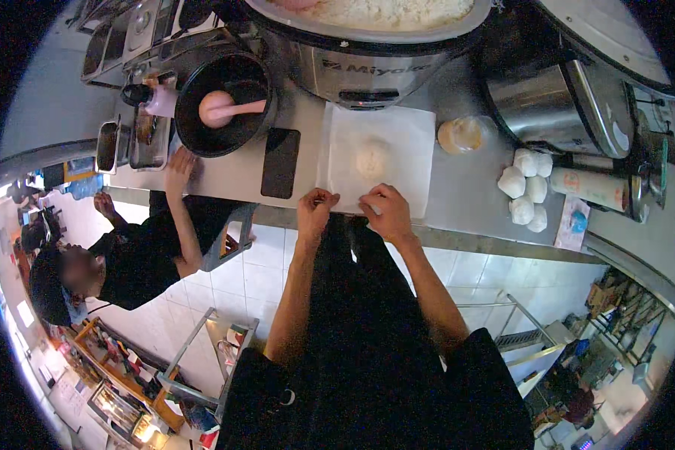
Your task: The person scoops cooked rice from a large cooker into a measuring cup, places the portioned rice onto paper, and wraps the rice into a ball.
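Note:
A square white paper sheet (399, 135) lies on the steel counter before me, with a pale round mound (373, 159), perhaps rice, showing at its middle. At the sheet's near left corner is my left hand (315, 212), fingertips pinched together. My right hand (389, 211) is at the near edge, thumb and fingers bent close to the paper; whether either hand grips the edge cannot be told. Beyond the sheet stands a large steel rice cooker (365, 76) full of white rice (394, 14). A dark phone (281, 163) lies to the left.
A black pot (188, 132) with a pink ladle (216, 108) stands left; another person's hand (181, 163) rests near it. Right are a jar (459, 135), several white wrapped balls (521, 209), a printed roll (588, 188) and a second large cooker (540, 107).

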Available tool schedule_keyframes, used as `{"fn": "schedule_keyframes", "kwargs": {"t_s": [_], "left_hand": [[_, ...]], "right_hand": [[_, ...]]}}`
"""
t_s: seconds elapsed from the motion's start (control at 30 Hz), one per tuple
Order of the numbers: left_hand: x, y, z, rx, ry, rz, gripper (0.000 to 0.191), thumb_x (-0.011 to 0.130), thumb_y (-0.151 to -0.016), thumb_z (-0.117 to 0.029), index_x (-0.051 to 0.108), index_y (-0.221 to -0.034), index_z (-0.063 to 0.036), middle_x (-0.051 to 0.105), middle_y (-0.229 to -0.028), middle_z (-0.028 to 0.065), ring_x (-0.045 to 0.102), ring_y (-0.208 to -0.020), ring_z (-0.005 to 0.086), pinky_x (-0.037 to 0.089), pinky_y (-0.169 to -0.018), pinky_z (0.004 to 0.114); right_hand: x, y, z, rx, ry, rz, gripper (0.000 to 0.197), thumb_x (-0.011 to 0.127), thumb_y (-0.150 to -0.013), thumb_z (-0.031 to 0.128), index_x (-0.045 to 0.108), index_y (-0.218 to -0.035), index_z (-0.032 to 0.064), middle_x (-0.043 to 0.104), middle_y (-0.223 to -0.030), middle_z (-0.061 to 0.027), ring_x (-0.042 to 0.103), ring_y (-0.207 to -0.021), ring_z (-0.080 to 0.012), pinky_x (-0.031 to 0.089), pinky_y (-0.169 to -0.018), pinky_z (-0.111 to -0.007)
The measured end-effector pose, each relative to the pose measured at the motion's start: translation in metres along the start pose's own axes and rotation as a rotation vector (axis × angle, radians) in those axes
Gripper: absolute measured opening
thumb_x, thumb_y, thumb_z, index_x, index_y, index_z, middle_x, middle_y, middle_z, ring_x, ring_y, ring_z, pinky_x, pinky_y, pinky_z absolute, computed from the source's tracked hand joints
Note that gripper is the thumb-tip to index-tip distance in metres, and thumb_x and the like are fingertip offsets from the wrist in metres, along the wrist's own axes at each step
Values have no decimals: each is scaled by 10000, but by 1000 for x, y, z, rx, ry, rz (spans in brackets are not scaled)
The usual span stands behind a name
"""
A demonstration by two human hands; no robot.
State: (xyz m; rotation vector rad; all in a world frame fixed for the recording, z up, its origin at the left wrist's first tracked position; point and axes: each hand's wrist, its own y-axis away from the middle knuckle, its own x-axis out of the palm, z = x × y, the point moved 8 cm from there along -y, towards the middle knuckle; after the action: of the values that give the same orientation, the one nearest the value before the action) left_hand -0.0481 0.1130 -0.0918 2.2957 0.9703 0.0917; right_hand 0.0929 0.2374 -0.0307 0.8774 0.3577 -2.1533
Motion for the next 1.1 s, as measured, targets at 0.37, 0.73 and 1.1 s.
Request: {"fn": "schedule_keyframes", "kwargs": {"t_s": [0.37, 0.73, 1.1], "left_hand": [[-10, -13, 16, -30, -173, -7, 248, 764, -746, -260, 631, -785, -54, 569, -729, 14, 528, -654, 131, 435, -609, 289], [20, -9, -70, 988, -848, 217, 599, 788, -620, -194, 584, -1183, -188, 460, -1321, 78, 360, -1307, 301, 296, -1032, 524], [36, 10, -82, 931, -712, 229, 190, 711, -739, -147, 678, -923, -112, 620, -1123, 54, 511, -1161, 268, 343, -1000, 470]], "right_hand": [[-12, 4, -12, 6, -36, 55, 61, 687, -775, 154, 684, -779, 93, 609, -850, -51, 578, -827, -254, 493, -732, -379], [-52, 6, -28, -31, 260, 4, 172, 708, -758, 227, 692, -894, 122, 567, -1049, -40, 489, -1046, -274, 394, -882, -447], [-54, 5, -54, -38, 52, 164, 229, 740, -724, 148, 740, -952, 171, 617, -1045, -23, 528, -1050, -253, 433, -919, -391]]}}
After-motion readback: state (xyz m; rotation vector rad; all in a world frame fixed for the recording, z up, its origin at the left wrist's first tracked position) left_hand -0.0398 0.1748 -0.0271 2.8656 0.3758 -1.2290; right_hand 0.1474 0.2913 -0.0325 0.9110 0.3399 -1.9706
